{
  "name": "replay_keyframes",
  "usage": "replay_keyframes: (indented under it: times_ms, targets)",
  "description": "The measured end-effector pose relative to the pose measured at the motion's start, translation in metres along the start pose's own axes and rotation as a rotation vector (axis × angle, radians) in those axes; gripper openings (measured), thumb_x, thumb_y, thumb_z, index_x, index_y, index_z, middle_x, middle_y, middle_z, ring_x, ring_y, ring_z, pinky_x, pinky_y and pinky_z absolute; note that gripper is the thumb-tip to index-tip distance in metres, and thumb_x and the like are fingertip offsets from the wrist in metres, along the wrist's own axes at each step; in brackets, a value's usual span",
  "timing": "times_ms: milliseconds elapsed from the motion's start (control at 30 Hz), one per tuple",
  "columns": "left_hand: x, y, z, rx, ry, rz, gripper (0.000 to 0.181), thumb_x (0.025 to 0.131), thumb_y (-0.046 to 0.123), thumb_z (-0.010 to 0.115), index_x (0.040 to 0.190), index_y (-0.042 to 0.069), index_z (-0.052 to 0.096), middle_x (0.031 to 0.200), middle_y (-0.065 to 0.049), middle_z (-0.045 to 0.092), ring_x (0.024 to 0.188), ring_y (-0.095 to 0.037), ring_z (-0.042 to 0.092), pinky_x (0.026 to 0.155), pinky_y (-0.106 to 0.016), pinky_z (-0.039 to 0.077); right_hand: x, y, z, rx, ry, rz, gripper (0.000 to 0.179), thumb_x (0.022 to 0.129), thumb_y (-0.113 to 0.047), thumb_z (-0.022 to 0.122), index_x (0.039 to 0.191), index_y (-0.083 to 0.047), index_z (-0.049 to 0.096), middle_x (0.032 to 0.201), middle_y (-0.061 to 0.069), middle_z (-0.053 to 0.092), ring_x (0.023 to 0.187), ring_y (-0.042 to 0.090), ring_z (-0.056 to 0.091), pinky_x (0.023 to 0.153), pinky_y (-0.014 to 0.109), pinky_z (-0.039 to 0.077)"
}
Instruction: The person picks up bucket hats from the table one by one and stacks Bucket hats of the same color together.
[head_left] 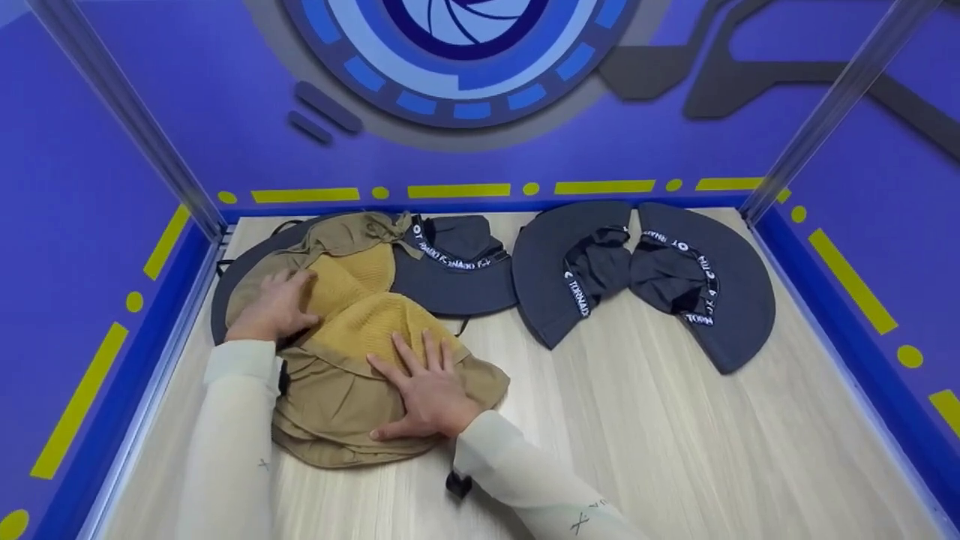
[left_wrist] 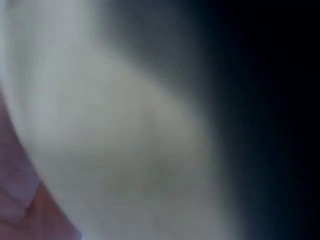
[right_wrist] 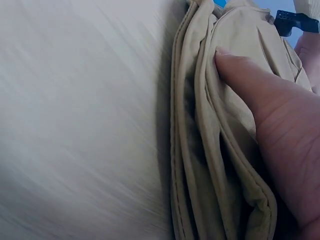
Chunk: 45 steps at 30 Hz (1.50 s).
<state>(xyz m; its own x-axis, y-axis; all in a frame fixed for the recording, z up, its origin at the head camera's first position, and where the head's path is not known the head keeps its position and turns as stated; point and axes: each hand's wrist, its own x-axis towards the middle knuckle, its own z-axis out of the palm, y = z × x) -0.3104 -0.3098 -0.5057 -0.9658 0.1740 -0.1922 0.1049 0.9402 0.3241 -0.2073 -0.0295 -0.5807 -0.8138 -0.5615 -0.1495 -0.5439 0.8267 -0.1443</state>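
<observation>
A khaki fabric sun hat [head_left: 341,401] with mustard mesh lining [head_left: 375,319] lies spread at the left of the table. My right hand [head_left: 431,390] rests on its near part, fingers spread out flat. In the right wrist view the thumb lies along layered folds of khaki cloth [right_wrist: 205,125]. On the hat's upper left part rests my left hand [head_left: 277,304], fingers loosely extended and the thumb apart from them. A pale sleeve [left_wrist: 110,125] blocks most of the left wrist view, with a little of the palm at its edge.
Beneath and behind the khaki hat lies a dark grey hat [head_left: 457,292] with a lettered band. Two more dark brimmed hats, one at centre right [head_left: 544,262] and one at right [head_left: 739,277], lie side by side near the back. Blue-purple panels [head_left: 480,165] wall the table on three sides.
</observation>
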Motion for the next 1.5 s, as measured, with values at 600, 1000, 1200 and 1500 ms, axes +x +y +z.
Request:
replay_keyframes:
  times_ms: [600,1000,1200,1500]
  targets:
    - [0.005,-0.006,0.006,-0.01,-0.088,0.001,0.11,0.079,0.022,0.083,0.164,0.019,0.015,0.165,-0.032,0.017,0.141,-0.071,0.019,0.112,-0.082,0.016,0.002,0.0,0.003,0.019,-0.009,0.015,0.115,0.07,-0.095,0.056,0.158,-0.056,-0.007,0.174,-0.003,-0.01,0.159,0.043,-0.007,0.125,0.067,0.006]
    - [-0.001,-0.024,-0.002,-0.166,-0.091,0.084,0.095,0.086,0.032,0.081,0.158,-0.002,0.028,0.16,-0.036,0.028,0.146,-0.057,0.027,0.118,-0.068,0.027,-0.001,0.001,0.001,0.03,0.002,0.008,0.114,0.07,-0.096,0.055,0.158,-0.056,-0.006,0.175,-0.003,-0.008,0.159,0.043,-0.005,0.126,0.065,0.006]
    - [-0.002,-0.029,0.003,-0.132,-0.076,0.027,0.102,0.078,0.018,0.081,0.161,0.004,0.023,0.159,-0.039,0.024,0.144,-0.062,0.023,0.113,-0.076,0.028,0.0,0.003,-0.001,0.037,0.0,0.011,0.114,0.07,-0.095,0.056,0.158,-0.056,-0.005,0.174,-0.003,-0.008,0.159,0.043,-0.005,0.126,0.066,0.005]
    - [-0.001,-0.033,0.012,-0.048,-0.047,-0.078,0.106,0.083,0.032,0.082,0.164,0.013,0.016,0.161,-0.036,0.018,0.142,-0.068,0.013,0.109,-0.084,0.018,-0.001,0.001,0.001,0.054,0.01,-0.006,0.114,0.072,-0.093,0.057,0.159,-0.055,-0.005,0.175,-0.001,-0.007,0.159,0.044,-0.005,0.126,0.066,0.006]
